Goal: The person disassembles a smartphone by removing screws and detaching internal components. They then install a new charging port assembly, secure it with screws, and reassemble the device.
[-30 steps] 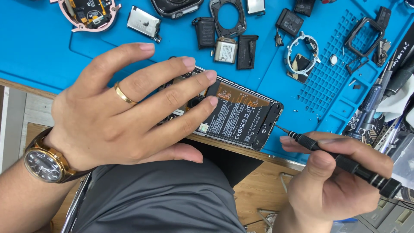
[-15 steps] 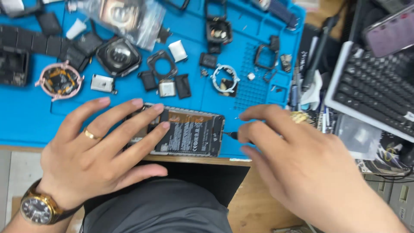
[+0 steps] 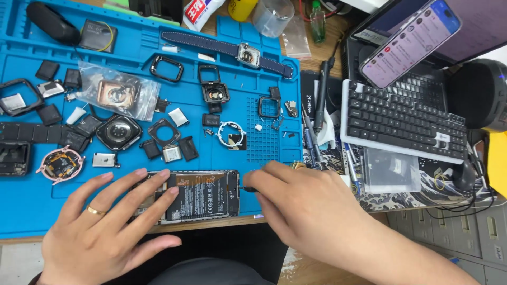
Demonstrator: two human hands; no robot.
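2 hands work at the near edge of the desk [image 3: 317,50]. The left hand [image 3: 105,227] lies flat and released, its fingers spread, a gold ring on 1 of them, its fingertips pressing on the left part of an opened phone [image 3: 198,195]. This phone lies face down with its back cover off and its black battery showing, on the near part of the blue repair mat [image 3: 31,211], between the 2 hands. The right hand [image 3: 306,208] is curled around a dark screwdriver [image 3: 247,188], whose tip meets the phone's right edge; most of the tool is hidden under the fingers. Just beyond the phone lie many small watch parts: a round pink-rimmed watch body [image 3: 59,164], a dark watch case [image 3: 119,132], square black frames and a white ring-shaped part [image 3: 231,134]. Farther back are a clear bag [image 3: 117,95] holding a coppery part and a watch with a dark blue strap [image 3: 227,50]. To the right, off the mat, stands a black keyboard [image 3: 404,121], with a lit smartphone [image 3: 409,39] propped behind it.
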